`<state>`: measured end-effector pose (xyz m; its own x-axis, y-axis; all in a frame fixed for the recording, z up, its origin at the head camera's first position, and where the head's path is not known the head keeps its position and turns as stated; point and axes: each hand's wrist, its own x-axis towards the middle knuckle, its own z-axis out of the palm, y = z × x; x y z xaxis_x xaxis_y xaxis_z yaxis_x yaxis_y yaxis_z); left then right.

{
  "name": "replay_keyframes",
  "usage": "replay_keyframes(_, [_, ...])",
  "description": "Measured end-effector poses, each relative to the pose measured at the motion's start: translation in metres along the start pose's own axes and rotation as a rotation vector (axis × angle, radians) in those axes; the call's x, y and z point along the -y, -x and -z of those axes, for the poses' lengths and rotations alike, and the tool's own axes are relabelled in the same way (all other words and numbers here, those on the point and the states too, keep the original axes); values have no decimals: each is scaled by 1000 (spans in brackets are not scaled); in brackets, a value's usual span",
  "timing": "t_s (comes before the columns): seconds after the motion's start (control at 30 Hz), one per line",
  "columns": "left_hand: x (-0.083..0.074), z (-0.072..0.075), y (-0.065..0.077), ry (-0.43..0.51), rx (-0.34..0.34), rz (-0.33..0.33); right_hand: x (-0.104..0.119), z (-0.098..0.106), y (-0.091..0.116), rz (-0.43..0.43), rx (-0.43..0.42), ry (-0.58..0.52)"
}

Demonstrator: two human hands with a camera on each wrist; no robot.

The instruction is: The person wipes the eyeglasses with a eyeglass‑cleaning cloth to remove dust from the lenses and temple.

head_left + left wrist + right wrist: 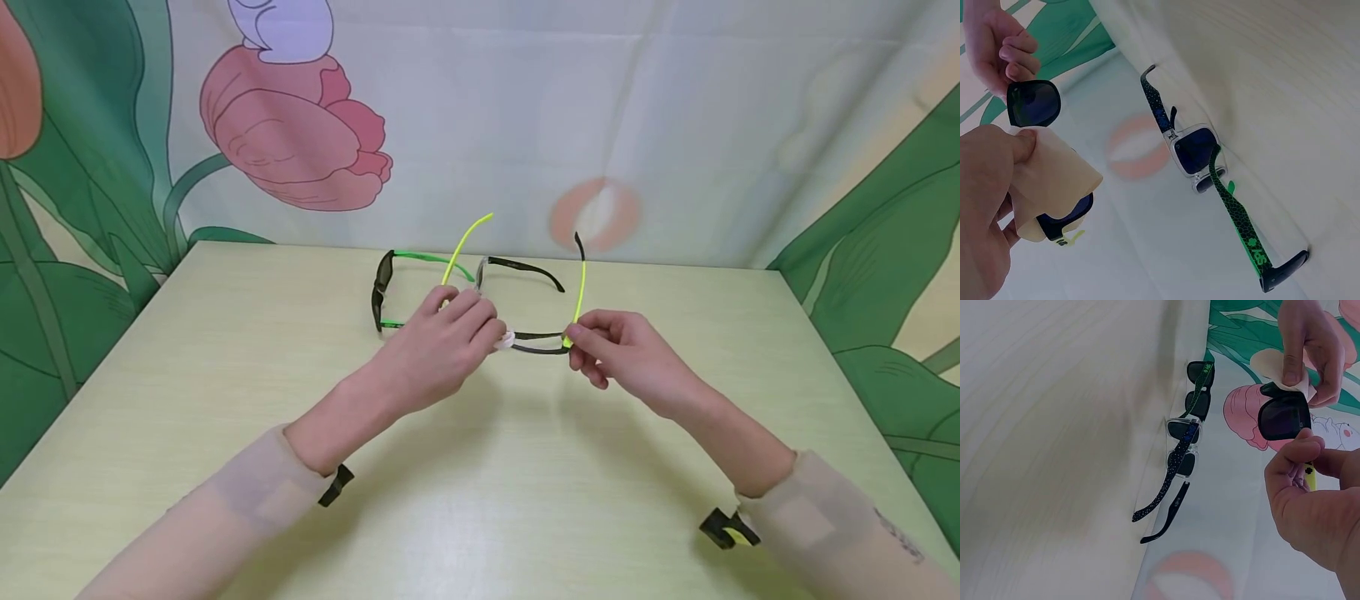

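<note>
Both hands are on a pair of black-framed sunglasses (1285, 417) with bright yellow temples, held above the table. My left hand (450, 342) pinches a cream cloth (1054, 169) folded over one lens; a corner of that lens shows below the cloth in the left wrist view. At the other end, my right hand (626, 354) pinches the frame's corner by the hinge, thumb on top. The lens nearer the right hand is uncovered. Both temples stand unfolded, pointing away toward the backdrop.
Behind the hands on the table (315, 333) stand two more sunglasses with temples unfolded: black ones with green temples (1244, 231) and clear-framed ones with dark speckled temples (1184, 447). A printed flower curtain (465, 125) hangs along the table's back edge.
</note>
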<state>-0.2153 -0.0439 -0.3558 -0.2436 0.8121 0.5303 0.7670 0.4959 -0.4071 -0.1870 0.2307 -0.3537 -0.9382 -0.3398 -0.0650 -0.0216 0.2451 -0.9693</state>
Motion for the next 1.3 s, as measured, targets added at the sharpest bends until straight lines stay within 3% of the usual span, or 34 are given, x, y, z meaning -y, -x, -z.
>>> replay_keyframes(0.2, [-3, 1, 0, 6, 13, -9, 2, -2, 1, 30, -24, 112])
replay_keyframes(0.33, [-4, 0, 0, 61, 14, -2, 2, -2, 2, 83, -52, 213])
replay_keyframes(0.57, [-3, 0, 0, 371, 0, 94, 0, 0, 5, 212, -122, 402])
replay_keyframes(0.7, [-1, 1, -2, 535, -73, 177, -1, 1, 6, 292, -148, 507])
replay_keyframes(0.83, [-3, 3, -8, 634, -171, 256, -2, 0, 5, 391, -157, 582])
replay_keyframes(0.97, [-5, 4, -13, 653, -191, 281, -4, -1, 5, 500, -151, 619])
replay_keyframes(1.3, [-8, 2, -18, 644, -67, 233, -6, -4, 4, 646, -140, 695])
